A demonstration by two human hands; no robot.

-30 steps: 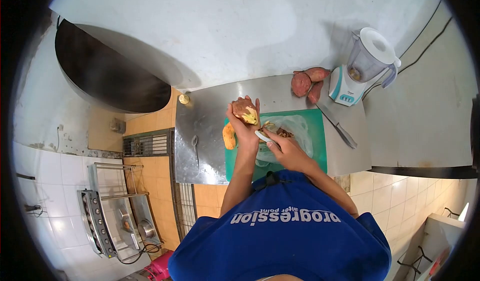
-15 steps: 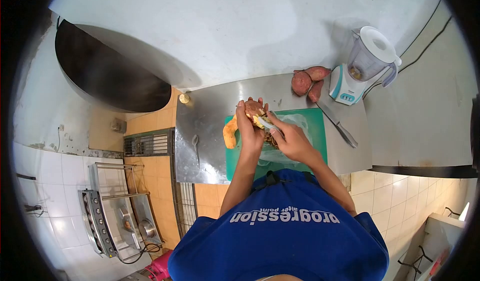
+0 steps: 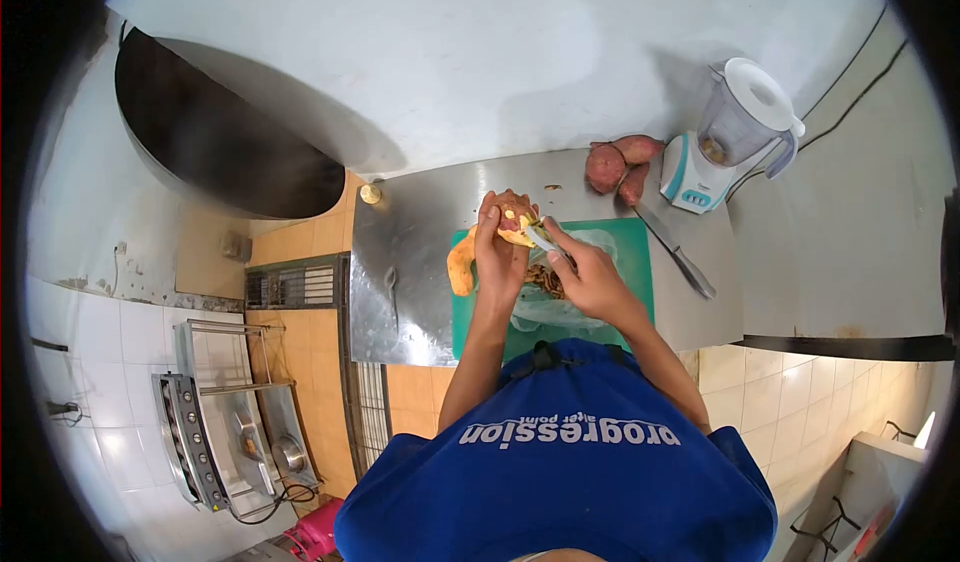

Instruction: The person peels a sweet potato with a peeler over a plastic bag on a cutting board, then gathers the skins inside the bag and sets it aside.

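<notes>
Fingers curled around its sides, a person's left hand [image 3: 501, 267] grips a partly peeled sweet potato [image 3: 513, 212] raised above a steel worktable [image 3: 420, 224], reddish skin on its far part and yellow flesh bared on the side facing the right hand [image 3: 597, 282]. The right hand's fingers close together around a pale-handled peeler [image 3: 542, 239], its working end against the bared flesh; the exact placement of each fingertip cannot be told.

Below the hands, a green cutting board [image 3: 637, 297] carries a clear plastic bag [image 3: 603, 254] and a heap of brownish peelings [image 3: 546, 281]. An orange, peeled piece [image 3: 460, 266] lies at the board's left edge, just beside the left hand, partly hidden by it. Farther left, a spoon [image 3: 391, 280] rests on the steel, and a small yellowish object [image 3: 371, 194], too small to identify, sits at the far left corner.

Near the wall, whole red-skinned sweet potatoes [image 3: 606, 168] lie grouped together, with a knife [image 3: 688, 268] slanting away from them on the right. Beside them, a white-and-turquoise blender [image 3: 692, 174] stands upright, lid on, with something brownish at the bottom of its jug.
</notes>
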